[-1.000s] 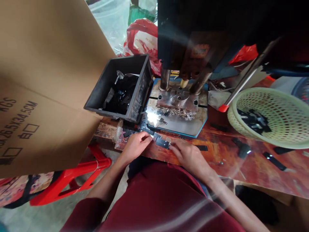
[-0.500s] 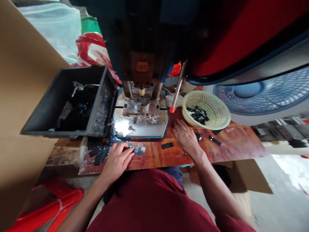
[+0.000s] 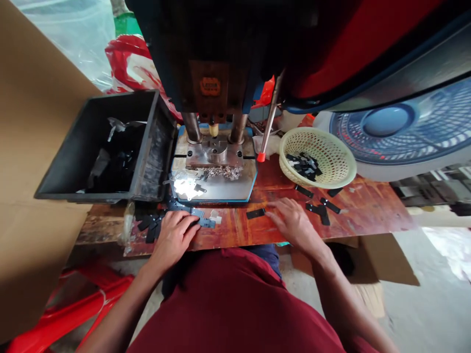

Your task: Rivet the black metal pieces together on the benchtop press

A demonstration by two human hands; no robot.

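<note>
My left hand (image 3: 176, 231) has its fingers drawn together on a flat dark metal piece (image 3: 207, 222) at the table's front; the fingertips partly cover it. Beside that hand lie a heap of black flat pieces (image 3: 149, 226) and a small silvery piece (image 3: 216, 217). My right hand (image 3: 294, 223) is palm down with its fingers apart, its thumb tip by the right end of a black rectangular plate (image 3: 255, 214). Whether it touches the plate, I cannot tell. Behind both hands stands a press with a steel die block (image 3: 217, 153); shiny metal pieces (image 3: 187, 186) lie on its base.
A black bin (image 3: 149, 162) with dark pieces stands left of the press. On the right are a pale plastic basket (image 3: 336, 169) holding black pieces, several loose black pieces (image 3: 324, 213) and a blue fan (image 3: 390, 122). The press lever (image 3: 270, 117) hangs near the basket.
My right hand has come from beside the basket toward me, its thumb now near the black plate. Loose black pieces it covered now show. My left hand stays at the dark metal piece.
</note>
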